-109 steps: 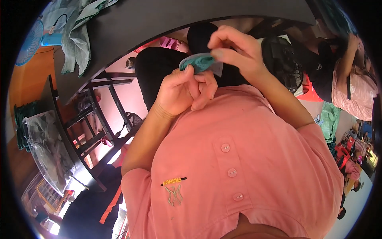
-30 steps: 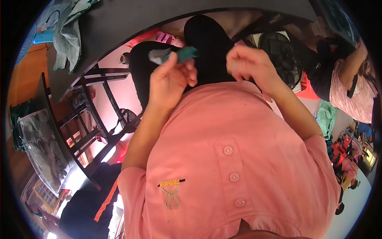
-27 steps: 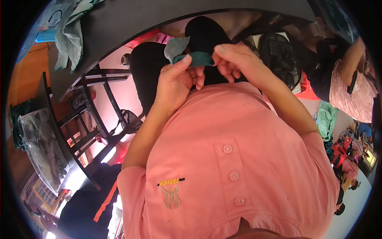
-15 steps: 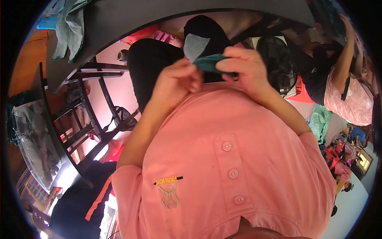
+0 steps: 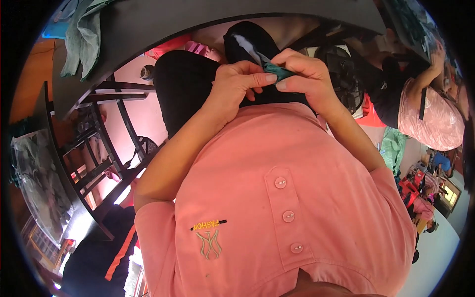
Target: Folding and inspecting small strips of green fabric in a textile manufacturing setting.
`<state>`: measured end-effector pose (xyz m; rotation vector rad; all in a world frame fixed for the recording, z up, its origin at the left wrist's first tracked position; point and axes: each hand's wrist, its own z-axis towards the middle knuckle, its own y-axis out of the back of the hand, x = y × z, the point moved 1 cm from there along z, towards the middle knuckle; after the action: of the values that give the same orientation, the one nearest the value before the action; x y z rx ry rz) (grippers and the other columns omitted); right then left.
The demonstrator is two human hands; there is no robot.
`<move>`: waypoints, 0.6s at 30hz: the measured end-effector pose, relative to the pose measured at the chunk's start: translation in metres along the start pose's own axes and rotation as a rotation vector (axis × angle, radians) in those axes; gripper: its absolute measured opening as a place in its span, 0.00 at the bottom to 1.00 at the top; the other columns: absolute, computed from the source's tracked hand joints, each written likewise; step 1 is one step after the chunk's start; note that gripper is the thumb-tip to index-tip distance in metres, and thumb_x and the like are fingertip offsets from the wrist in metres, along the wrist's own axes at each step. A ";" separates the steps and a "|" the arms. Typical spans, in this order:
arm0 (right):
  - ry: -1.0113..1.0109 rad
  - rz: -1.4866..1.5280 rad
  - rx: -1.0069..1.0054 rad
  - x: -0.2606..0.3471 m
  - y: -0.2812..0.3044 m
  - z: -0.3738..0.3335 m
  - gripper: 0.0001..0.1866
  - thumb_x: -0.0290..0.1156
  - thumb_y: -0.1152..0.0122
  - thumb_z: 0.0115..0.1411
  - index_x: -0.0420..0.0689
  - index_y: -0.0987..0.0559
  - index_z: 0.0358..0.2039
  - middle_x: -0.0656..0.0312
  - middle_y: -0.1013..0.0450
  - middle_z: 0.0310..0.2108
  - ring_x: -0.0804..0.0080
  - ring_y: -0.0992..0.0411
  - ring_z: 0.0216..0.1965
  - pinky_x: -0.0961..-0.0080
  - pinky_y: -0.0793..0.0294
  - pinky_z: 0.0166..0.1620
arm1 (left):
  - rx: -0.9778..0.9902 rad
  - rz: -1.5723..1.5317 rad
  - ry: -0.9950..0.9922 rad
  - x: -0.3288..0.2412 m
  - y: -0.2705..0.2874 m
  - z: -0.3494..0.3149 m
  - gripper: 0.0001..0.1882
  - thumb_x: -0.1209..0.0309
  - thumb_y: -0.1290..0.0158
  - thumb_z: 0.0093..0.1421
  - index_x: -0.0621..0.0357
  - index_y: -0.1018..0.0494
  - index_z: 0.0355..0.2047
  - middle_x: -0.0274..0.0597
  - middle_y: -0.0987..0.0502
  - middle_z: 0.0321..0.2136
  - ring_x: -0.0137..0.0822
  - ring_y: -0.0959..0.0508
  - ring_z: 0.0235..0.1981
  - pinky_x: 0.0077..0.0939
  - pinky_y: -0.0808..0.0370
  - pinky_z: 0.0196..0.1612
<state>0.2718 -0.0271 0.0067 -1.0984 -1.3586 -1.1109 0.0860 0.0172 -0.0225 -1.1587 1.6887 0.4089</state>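
Above my lap I hold a small piece of fabric [image 5: 278, 72], dark green in its bunched part, with a thin pale grey end trailing over my dark trouser knee. My left hand [image 5: 237, 84] is closed, its thumb and fingers pinching the fabric's near edge. My right hand [image 5: 309, 74] grips the green part from the other side, thumb and forefinger pressed together. The two thumb tips nearly meet at the fold. Part of the fabric is hidden under the fingers.
A dark table edge [image 5: 198, 22] curves across the far side, with grey-green cloth [image 5: 84, 42] hanging over its left end. Dark chair legs [image 5: 116, 133] and a clear plastic-covered bundle [image 5: 39, 173] are at left. A black fan [image 5: 341, 81] and another person [image 5: 420, 94] are at right.
My hands have come closer together on the fabric. The grey end, spread flat before, is now narrow and bunched, and the green part is folded between both thumbs.
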 end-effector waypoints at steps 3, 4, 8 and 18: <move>0.033 -0.004 0.062 -0.002 -0.005 -0.002 0.05 0.19 0.37 0.46 0.34 0.26 0.24 0.64 0.29 0.35 0.81 0.33 0.33 0.82 0.34 0.37 | 0.000 -0.057 -0.012 0.009 0.001 0.005 0.10 0.69 0.37 0.52 0.61 0.23 0.31 0.35 0.24 0.21 0.23 0.30 0.18 0.17 0.36 0.23; 0.017 0.004 0.049 -0.002 -0.006 -0.003 0.05 0.19 0.37 0.47 0.34 0.26 0.23 0.63 0.29 0.35 0.80 0.33 0.34 0.82 0.34 0.37 | -0.007 -0.046 -0.055 0.010 0.003 0.006 0.10 0.70 0.37 0.53 0.62 0.23 0.32 0.35 0.24 0.22 0.24 0.29 0.19 0.17 0.36 0.23; -0.004 0.020 0.042 -0.005 -0.007 -0.005 0.05 0.19 0.37 0.47 0.34 0.26 0.23 0.63 0.28 0.36 0.80 0.33 0.35 0.81 0.34 0.38 | 0.009 -0.270 -0.048 0.023 0.011 0.008 0.10 0.73 0.38 0.54 0.64 0.24 0.36 0.38 0.24 0.23 0.26 0.28 0.21 0.19 0.33 0.25; 0.169 -0.143 0.161 -0.008 -0.007 -0.010 0.08 0.23 0.38 0.45 0.33 0.28 0.23 0.58 0.29 0.29 0.70 0.32 0.33 0.77 0.33 0.38 | 0.125 -0.331 0.065 0.023 0.018 0.016 0.08 0.79 0.40 0.54 0.65 0.24 0.34 0.41 0.22 0.27 0.31 0.23 0.26 0.22 0.28 0.27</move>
<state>0.2670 -0.0383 -0.0011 -0.7836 -1.3819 -1.1487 0.0785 0.0263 -0.0538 -1.3402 1.5181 0.0594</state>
